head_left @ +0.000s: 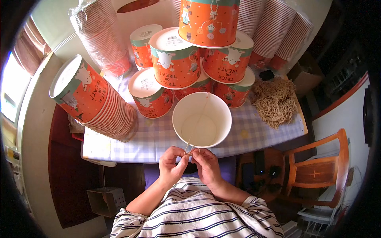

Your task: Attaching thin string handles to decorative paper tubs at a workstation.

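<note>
My left hand [171, 164] and my right hand [206, 164] meet at the near rim of an open white-lined paper bucket [202, 119]. Together they pinch the lower end of a thin tan string [197, 121] that runs up across the bucket's mouth toward its far rim. The bucket stands upright on a pale checked tablecloth [151, 137], close to the table's near edge.
Orange printed paper buckets [174, 59] are stacked upside down behind the open one. A nested stack of the same buckets [93, 99] lies on its side at left. A heap of tan strings [275, 100] lies at right. Wrapped cup sleeves [274, 27] stand at the back. A wooden chair [321, 170] is at right.
</note>
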`<control>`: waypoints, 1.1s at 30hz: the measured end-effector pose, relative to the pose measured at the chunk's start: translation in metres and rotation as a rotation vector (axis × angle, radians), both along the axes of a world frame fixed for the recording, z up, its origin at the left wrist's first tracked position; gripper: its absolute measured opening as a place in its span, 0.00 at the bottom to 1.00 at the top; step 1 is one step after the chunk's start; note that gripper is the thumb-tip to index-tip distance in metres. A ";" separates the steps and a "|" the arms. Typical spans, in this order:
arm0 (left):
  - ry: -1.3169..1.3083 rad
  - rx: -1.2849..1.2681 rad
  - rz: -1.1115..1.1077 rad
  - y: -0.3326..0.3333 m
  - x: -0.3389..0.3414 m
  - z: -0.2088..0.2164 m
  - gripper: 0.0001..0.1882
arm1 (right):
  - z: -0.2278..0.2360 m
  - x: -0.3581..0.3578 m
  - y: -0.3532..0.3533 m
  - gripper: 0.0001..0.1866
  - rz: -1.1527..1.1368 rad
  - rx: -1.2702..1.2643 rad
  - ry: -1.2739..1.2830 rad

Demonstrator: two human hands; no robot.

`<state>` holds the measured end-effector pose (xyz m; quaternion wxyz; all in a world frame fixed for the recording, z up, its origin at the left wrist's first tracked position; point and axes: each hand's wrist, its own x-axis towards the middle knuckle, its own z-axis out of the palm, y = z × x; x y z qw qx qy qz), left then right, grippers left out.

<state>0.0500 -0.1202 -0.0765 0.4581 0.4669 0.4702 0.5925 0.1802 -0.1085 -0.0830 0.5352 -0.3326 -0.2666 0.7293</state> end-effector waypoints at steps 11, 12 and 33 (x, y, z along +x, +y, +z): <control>-0.045 0.073 -0.048 0.003 -0.002 -0.002 0.07 | -0.006 0.002 0.001 0.09 -0.025 0.029 -0.099; -0.044 0.126 -0.068 0.004 -0.003 -0.002 0.10 | -0.005 0.002 0.001 0.09 -0.025 0.030 -0.099; 0.483 0.121 0.013 0.013 -0.003 0.032 0.05 | 0.002 0.001 0.002 0.07 -0.105 0.089 -0.149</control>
